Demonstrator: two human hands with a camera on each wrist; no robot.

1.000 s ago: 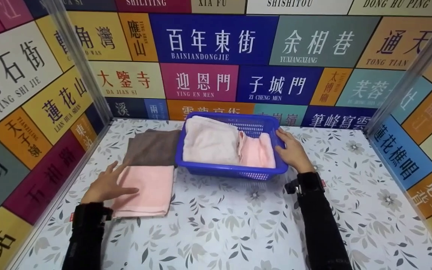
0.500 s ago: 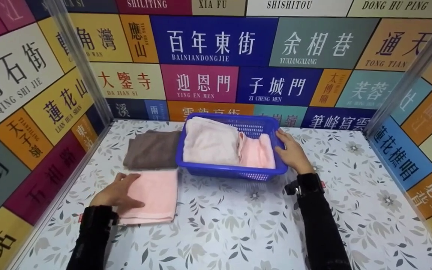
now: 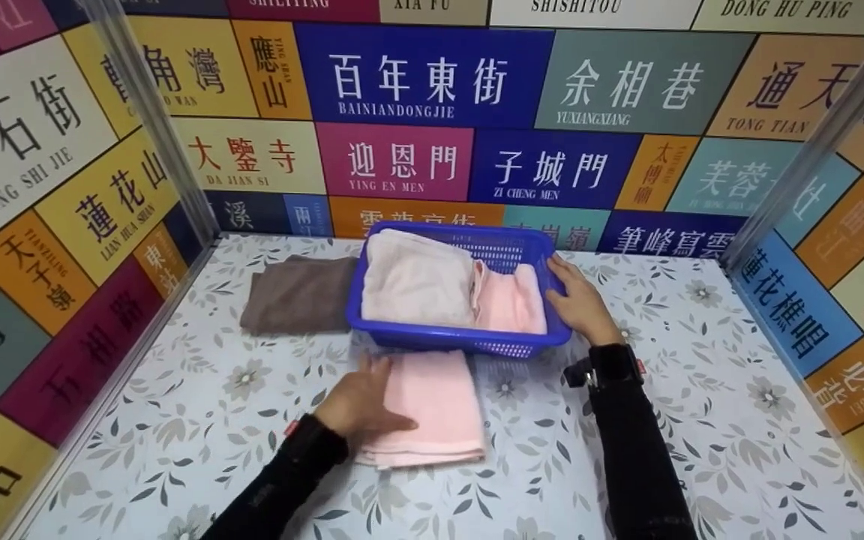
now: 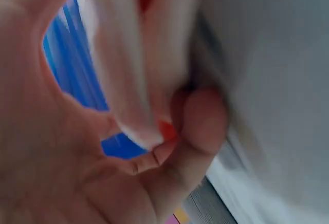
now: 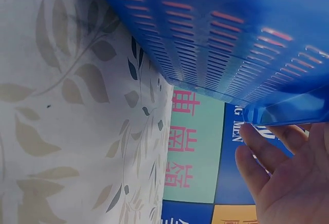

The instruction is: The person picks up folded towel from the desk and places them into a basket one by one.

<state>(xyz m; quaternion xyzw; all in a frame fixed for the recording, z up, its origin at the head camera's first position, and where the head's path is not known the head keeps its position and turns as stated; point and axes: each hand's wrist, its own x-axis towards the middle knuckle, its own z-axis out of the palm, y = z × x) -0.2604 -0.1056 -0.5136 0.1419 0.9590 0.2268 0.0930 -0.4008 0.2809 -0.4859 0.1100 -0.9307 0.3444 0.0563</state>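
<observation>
A folded pink towel [image 3: 436, 409] lies on the table just in front of the blue basket [image 3: 462, 346]. My left hand [image 3: 361, 405] holds its left edge; the blurred left wrist view shows the towel [image 4: 139, 54] pinched between thumb and fingers, with the basket [image 4: 77, 75] behind. The basket holds a white towel [image 3: 417, 281] and a second pink towel [image 3: 513, 301]. My right hand [image 3: 578, 300] rests with relaxed fingers against the basket's right rim. In the right wrist view its fingers [image 5: 257, 152] sit below the basket wall [image 5: 231, 29].
A folded brown towel [image 3: 293, 294] lies left of the basket. The floral-patterned table [image 3: 702, 390] is boxed in by walls of coloured sign panels, with metal posts [image 3: 158, 127] at the two back corners.
My left hand has brought the folded pink towel from the table's left side to the middle, in front of the basket. The right hand has stayed at the basket's rim.
</observation>
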